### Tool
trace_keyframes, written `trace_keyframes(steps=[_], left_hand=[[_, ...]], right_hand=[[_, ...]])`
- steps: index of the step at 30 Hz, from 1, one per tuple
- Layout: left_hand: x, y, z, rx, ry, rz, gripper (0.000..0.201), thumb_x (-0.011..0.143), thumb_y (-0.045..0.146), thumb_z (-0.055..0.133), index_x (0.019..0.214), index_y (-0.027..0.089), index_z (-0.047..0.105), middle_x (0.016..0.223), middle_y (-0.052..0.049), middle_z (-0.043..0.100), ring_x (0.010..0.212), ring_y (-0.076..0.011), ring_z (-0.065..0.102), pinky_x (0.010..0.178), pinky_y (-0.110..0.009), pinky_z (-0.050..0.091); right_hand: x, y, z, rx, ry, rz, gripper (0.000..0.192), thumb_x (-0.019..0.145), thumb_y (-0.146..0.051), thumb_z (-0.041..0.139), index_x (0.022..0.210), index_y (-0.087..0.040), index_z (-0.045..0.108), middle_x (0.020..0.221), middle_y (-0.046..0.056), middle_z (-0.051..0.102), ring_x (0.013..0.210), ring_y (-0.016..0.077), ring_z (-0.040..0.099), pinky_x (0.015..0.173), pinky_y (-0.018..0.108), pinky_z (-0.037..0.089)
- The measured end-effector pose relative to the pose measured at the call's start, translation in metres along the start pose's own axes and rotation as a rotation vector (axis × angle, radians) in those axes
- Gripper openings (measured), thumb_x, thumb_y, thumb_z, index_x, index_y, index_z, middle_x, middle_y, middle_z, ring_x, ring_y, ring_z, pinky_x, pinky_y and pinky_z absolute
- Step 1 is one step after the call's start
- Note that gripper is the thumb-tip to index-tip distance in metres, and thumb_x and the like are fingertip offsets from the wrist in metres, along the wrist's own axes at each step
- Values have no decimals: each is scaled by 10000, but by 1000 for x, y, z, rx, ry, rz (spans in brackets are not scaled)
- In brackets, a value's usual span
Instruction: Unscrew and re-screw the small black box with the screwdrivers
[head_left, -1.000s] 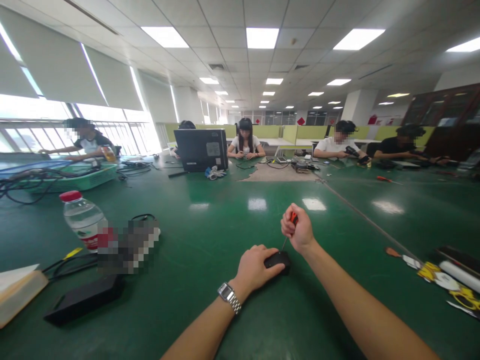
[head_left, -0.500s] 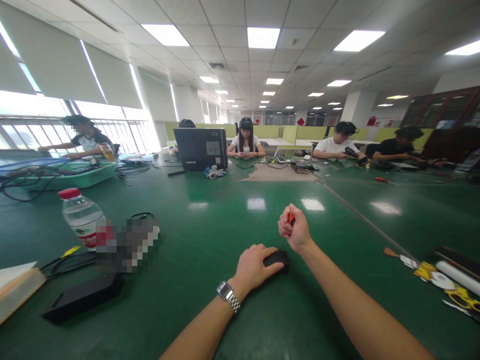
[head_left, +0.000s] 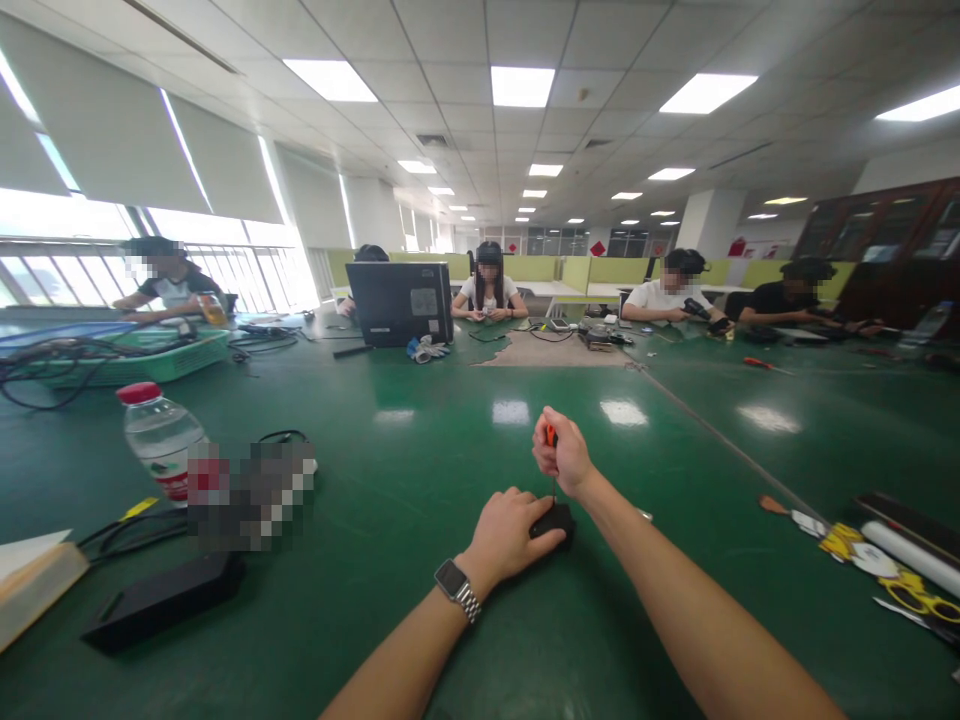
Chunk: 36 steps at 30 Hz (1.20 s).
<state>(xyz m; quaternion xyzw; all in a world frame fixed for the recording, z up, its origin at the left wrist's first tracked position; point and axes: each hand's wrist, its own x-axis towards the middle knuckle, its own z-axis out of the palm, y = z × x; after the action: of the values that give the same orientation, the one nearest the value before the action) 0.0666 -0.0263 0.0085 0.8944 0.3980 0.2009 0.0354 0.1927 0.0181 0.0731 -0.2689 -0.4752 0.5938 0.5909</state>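
My left hand [head_left: 504,535] presses a small black device [head_left: 553,522] against the green tabletop, with thumb and fingers around its sides. The exact kind of device cannot be made out. Above it, my right hand [head_left: 568,458] is closed around the orange-and-black handle of a screwdriver [head_left: 552,436]. The screwdriver stands nearly upright, its thin shaft running down to the top of the device. Its tip is too small to see clearly.
To the left are a red-capped water bottle [head_left: 161,440], a black case [head_left: 165,600] and cables. Scissors [head_left: 919,600] and a white roll [head_left: 911,555] lie to the right. A black monitor [head_left: 397,305] and several people are across the green table [head_left: 420,430].
My right hand has shifted left with the screwdriver, whose shaft is now more upright. My left hand still holds the black device in nearly the same place.
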Motion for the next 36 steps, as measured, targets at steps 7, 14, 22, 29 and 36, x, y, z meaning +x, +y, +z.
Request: trace_keyframes(steps=[7, 14, 22, 29, 36], left_hand=[[0, -4, 7, -42, -3, -27, 453, 854, 582, 511, 1176, 278, 606, 907, -49, 660, 841, -235, 564, 713, -318, 418], [1, -4, 7, -30, 23, -36, 439, 848, 585, 513, 1150, 286, 622, 876, -40, 655, 826, -232, 562, 700, -314, 421], [0, -2, 8, -46, 38, -55, 413, 833, 555, 556, 1142, 292, 631, 853, -31, 652, 827, -227, 561, 708, -309, 413], [0, -2, 9, -53, 53, -63, 394, 817, 544, 582, 1112, 290, 638, 840, -24, 649, 807, -223, 556, 674, -302, 399], [0, -2, 11, -56, 54, -71, 408, 810, 555, 585, 1118, 294, 634, 835, -22, 645, 813, -224, 553, 684, -303, 398]], right_hand=[[5, -1, -6, 1, -92, 62, 319, 756, -469, 559, 610, -202, 462, 446, -86, 351, 347, 54, 254, 280, 158, 187], [0, -3, -10, 25, -94, 53, 258, 755, -451, 601, 727, -204, 534, 525, -78, 386, 424, 70, 349, 361, 176, 315], [-4, -20, -19, -199, 122, -27, 244, 700, -410, 645, 674, -169, 615, 594, -16, 571, 546, 106, 515, 525, 225, 436], [-6, -22, -4, -206, 121, -12, 147, 665, -328, 612, 659, -188, 567, 487, -51, 535, 431, 91, 452, 437, 213, 329], [-7, -28, -22, -203, 197, 9, 166, 667, -334, 632, 665, -169, 657, 574, -20, 559, 537, 104, 476, 524, 231, 391]])
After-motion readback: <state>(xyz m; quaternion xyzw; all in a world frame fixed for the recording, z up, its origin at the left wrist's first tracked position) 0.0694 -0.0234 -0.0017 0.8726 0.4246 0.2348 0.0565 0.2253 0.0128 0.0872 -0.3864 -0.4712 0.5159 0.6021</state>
